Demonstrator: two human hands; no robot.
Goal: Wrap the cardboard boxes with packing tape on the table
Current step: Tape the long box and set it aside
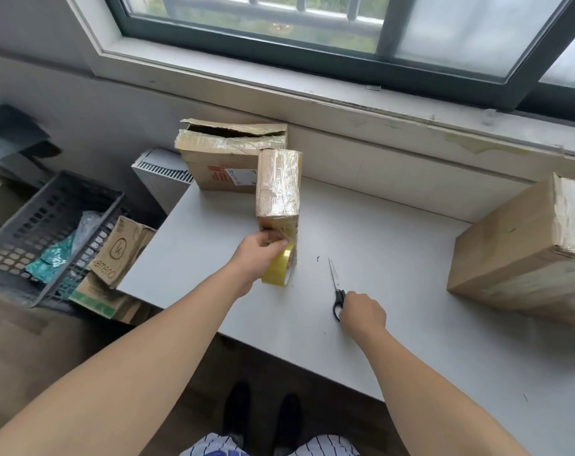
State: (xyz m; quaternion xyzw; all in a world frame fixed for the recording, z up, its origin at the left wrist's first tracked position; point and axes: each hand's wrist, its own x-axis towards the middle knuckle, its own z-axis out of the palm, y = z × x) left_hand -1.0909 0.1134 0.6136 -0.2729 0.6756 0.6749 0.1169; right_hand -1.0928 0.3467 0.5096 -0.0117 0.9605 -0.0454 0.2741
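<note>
L hand [258, 256] grips tape roll [277, 269] against near end of narrow taped box [278, 185], prob. to keep the strip taut. R hand [362, 312] curls round scissors [335, 284] handles, blades flat on table [411, 291]; I judge cut is next. Box lies lengthwise mid-table, in front of open carton [227, 159].
</note>
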